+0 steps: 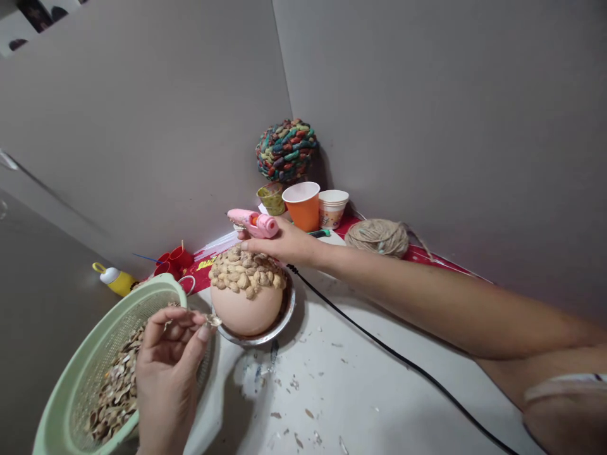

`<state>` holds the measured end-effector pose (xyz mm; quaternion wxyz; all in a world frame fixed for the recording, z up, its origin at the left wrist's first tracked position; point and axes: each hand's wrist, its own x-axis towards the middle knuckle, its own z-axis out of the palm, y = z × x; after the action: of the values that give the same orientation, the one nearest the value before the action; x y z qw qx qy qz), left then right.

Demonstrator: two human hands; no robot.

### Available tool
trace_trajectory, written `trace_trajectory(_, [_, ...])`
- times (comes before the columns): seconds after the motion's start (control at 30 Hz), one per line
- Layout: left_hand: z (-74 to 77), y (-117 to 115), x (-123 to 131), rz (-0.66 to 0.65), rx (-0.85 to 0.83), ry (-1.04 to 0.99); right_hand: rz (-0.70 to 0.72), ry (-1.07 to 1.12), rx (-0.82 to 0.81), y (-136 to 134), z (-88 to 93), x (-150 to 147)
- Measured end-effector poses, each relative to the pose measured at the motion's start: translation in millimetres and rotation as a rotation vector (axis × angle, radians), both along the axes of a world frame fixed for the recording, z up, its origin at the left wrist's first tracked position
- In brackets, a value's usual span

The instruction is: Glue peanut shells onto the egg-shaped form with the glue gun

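Note:
A half peanut shell [214, 320] sticks out between the thumb and fingers of my left hand [165, 373], close to the lower left of a pale round ball [245, 311]. Peanut shells [246, 276] cover the top of that ball, and its lower part is bare. It sits in a metal bowl [260, 341]. Above and behind the ball, my right hand [291, 243] is wrapped around a pink glue gun [256, 223], its nozzle pointing left. Under my left hand stands a light green colander [57, 392] holding many loose shells [116, 392].
A black cord [379, 341] crosses the white table [360, 392], which has scattered shell bits. Behind stand a multicoloured ball [287, 150], an orange cup [303, 212], paper cups [332, 212] and coiled twine [378, 238]. A yellow bottle [118, 282] and red cups [180, 258] are left.

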<state>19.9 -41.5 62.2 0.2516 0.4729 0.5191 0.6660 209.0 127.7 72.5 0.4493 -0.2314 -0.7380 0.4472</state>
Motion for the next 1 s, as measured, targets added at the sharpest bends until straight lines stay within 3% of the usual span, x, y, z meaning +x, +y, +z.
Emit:
trace_trajectory(0.47, [11.9, 13, 27, 0.059, 0.084, 0.840, -0.019, -0.029, 0.024, -5, -0.1, -1])
trace_trajectory(0.8, [23.0, 23, 35, 0.146, 0.008, 1.135, -0.091, -0.060, 0.086, -4, -0.2, -3])
trace_trajectory(1.0, [22.5, 26, 35, 0.148, 0.056, 1.192, -0.083, -0.070, 0.106, -3, -0.4, -3])
